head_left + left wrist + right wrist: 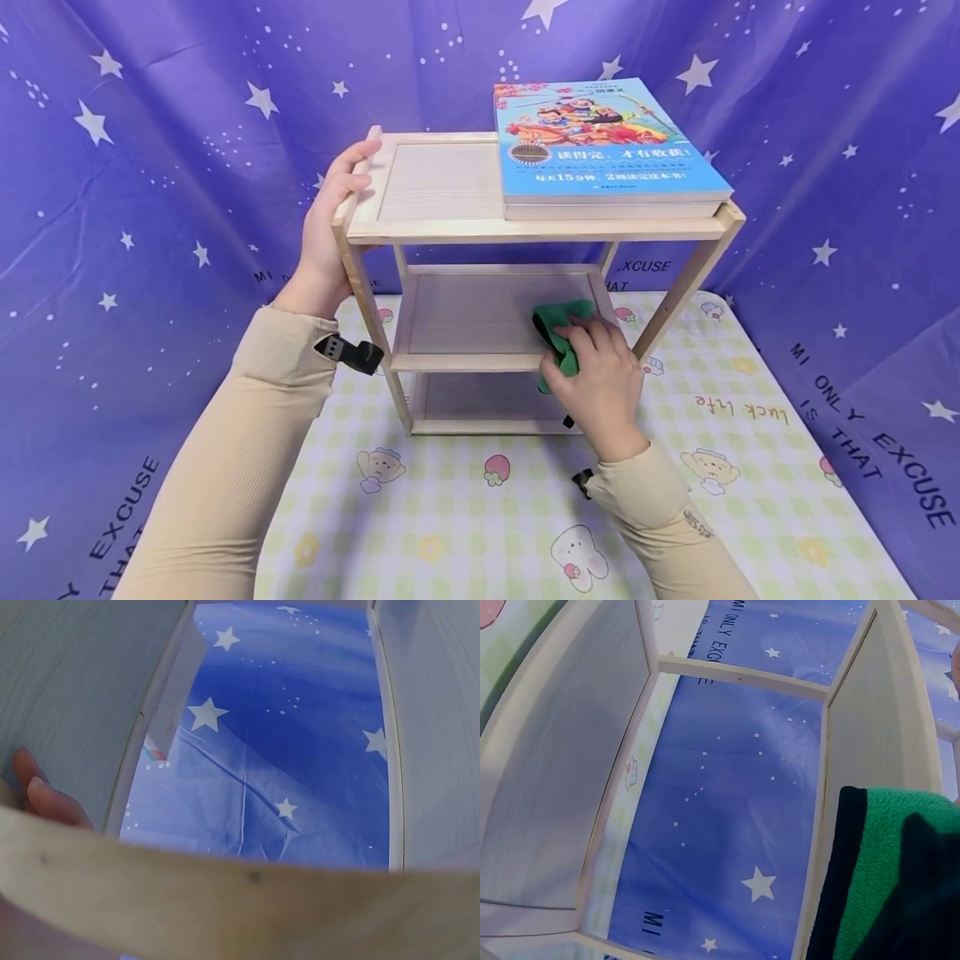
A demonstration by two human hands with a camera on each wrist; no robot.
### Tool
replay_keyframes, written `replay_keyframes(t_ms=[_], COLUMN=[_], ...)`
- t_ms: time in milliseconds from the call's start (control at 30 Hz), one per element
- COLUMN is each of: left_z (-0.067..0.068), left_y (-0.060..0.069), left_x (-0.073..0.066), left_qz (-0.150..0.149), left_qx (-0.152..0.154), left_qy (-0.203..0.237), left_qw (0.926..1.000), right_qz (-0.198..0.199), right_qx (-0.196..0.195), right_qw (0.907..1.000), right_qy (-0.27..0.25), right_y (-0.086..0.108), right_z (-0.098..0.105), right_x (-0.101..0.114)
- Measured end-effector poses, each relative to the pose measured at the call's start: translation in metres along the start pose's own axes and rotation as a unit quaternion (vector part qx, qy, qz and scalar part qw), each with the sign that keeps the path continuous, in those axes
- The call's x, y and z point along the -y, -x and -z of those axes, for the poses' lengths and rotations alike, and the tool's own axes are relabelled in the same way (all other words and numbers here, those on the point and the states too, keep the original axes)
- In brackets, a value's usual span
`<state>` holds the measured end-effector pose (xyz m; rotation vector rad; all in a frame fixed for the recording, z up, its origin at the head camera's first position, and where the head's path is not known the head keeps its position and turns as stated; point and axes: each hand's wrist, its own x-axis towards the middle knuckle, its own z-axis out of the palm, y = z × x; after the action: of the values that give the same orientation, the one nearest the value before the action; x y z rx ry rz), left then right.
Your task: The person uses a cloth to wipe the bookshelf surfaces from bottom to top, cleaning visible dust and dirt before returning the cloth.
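Observation:
A light wooden three-tier shelf stands upright in the middle of the head view. My left hand grips the left end of its top tier, with fingers over the upper edge; the left wrist view shows fingertips against a panel. On the right part of the middle tier, my right hand holds a folded green cloth with a dark edge. The right wrist view also shows the cloth against the tier's panel. Part of the cloth is hidden under the fingers.
Two stacked books, the upper one with a blue cover, lie on the right of the top tier. Beneath the shelf is a checked tablecloth with cartoon prints. A purple-blue star-patterned curtain surrounds the table at the back and sides.

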<state>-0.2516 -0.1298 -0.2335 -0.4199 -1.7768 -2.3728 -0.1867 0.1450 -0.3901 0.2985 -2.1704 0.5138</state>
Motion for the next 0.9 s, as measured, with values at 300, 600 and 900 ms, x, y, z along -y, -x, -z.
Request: replay_keyframes(t_ms=[300, 600, 900], left_z=[0.001, 0.001, 0.002], left_y=[0.0, -0.001, -0.002], left_x=[0.001, 0.0, 0.001], left_qz=[-0.001, -0.004, -0.01], left_qx=[-0.001, -0.003, 0.001], left_qy=[0.002, -0.015, -0.016], left_qw=[1.0, 0.9999, 0.9998], right_qz=[0.006, -0.001, -0.015], right_qx=[-0.019, -0.053, -0.057], right_qw=[0.9994, 0.9946, 0.9919], right_qy=[-0.028, -0.089, -0.112], right_y=[0.002, 0.005, 0.005], right_z=[0.0, -0.003, 0.0], right_x=[-0.004, -0.01, -0.011])
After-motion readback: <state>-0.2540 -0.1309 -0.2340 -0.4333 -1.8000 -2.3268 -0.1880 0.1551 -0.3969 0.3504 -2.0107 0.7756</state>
